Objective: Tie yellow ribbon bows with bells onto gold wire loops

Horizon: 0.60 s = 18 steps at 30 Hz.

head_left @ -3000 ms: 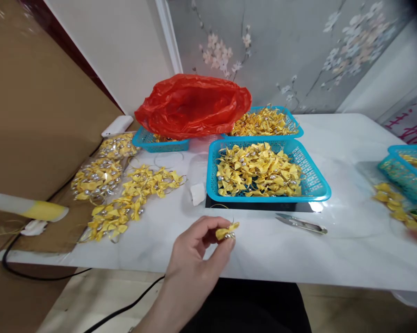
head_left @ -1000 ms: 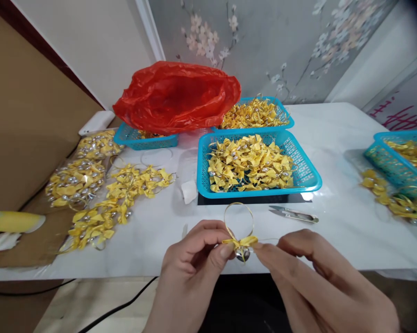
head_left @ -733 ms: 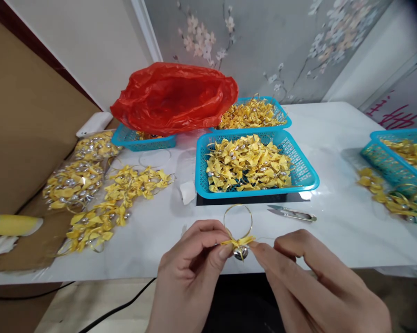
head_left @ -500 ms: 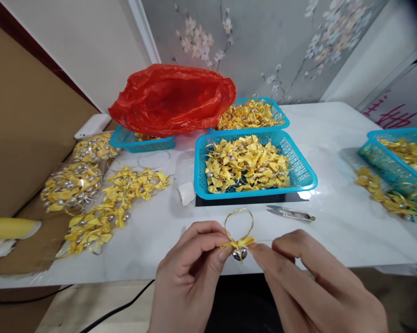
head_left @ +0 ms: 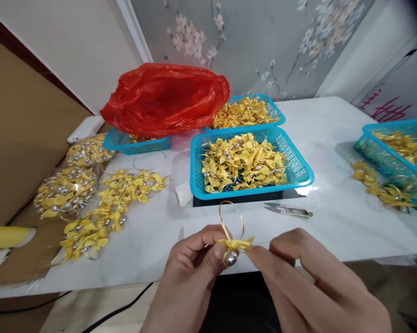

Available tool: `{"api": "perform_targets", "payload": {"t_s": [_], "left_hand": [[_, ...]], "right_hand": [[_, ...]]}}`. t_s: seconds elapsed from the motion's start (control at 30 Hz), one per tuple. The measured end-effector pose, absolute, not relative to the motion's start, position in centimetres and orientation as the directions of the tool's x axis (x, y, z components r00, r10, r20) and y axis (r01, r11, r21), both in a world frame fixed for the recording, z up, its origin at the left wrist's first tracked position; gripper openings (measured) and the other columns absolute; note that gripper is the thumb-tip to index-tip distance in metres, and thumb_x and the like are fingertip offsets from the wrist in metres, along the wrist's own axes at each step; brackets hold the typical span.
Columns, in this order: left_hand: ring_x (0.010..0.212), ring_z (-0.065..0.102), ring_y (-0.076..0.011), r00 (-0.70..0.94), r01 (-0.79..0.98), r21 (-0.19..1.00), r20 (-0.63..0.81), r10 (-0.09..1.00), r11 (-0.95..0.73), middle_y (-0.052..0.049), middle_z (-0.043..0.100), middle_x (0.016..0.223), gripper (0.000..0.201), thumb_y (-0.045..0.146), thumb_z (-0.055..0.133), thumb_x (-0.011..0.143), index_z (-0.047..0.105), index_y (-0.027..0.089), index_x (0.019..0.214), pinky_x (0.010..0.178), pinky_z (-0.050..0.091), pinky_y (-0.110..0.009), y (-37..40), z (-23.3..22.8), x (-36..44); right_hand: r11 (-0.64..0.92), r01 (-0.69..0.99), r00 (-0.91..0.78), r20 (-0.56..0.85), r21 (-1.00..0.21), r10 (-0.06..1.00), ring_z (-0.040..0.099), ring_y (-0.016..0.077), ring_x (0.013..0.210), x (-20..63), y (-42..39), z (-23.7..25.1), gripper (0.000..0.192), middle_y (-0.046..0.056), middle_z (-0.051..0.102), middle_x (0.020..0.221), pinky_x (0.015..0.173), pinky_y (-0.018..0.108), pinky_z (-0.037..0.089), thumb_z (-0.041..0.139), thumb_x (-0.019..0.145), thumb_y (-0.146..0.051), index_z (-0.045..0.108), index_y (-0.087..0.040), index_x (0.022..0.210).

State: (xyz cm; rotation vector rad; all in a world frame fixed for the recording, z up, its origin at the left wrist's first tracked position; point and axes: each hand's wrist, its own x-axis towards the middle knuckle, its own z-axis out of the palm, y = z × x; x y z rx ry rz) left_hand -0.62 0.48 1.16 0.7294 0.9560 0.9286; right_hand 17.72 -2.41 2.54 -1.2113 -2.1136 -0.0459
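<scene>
Over the front edge of the table, I hold a small yellow ribbon bow [head_left: 239, 243] with a gold cord loop standing above it. A shiny silver bell [head_left: 231, 258] hangs beneath its knot. My left hand [head_left: 194, 273] pinches the bow's left side between thumb and forefinger. The fingertips of my right hand [head_left: 308, 277] are closed at the bow's right end, and a fine thread-like line shows beside them. What lies between those fingertips is partly hidden. Beyond my hands lies a pair of thread snips [head_left: 289, 210], points to the left.
A blue basket [head_left: 303, 178] of yellow bows stands ahead, with more blue baskets behind it and a basket [head_left: 385, 159] at right. A red plastic bag [head_left: 163, 99] covers one. Loose bows [head_left: 118, 203] and bagged bows [head_left: 67, 187] lie left.
The bow and bell have turned and tilted slightly, moving a little left with my left hand. The cord loop now leans and appears narrower. My right hand stays by the bow's right end.
</scene>
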Motion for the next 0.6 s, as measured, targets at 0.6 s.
{"api": "perform_targets", "payload": {"t_s": [0.6], "left_hand": [[0.085,0.052,-0.0122,0.277,-0.126,0.954,-0.229,0.933,0.271,0.003,0.06,0.092,0.015,0.026,0.062,0.094,0.072,0.025,0.083,0.077,0.044,-0.017,0.3,0.4,-1.1]], "right_hand": [[0.539,0.788,-0.269,0.622,-0.297,0.736,0.061,0.0151,0.064,17.0,-2.5,2.4,0.024,0.005,0.068,0.073,0.055,0.027,0.051,0.057,0.09,0.001,0.074,-0.015,0.083]]}}
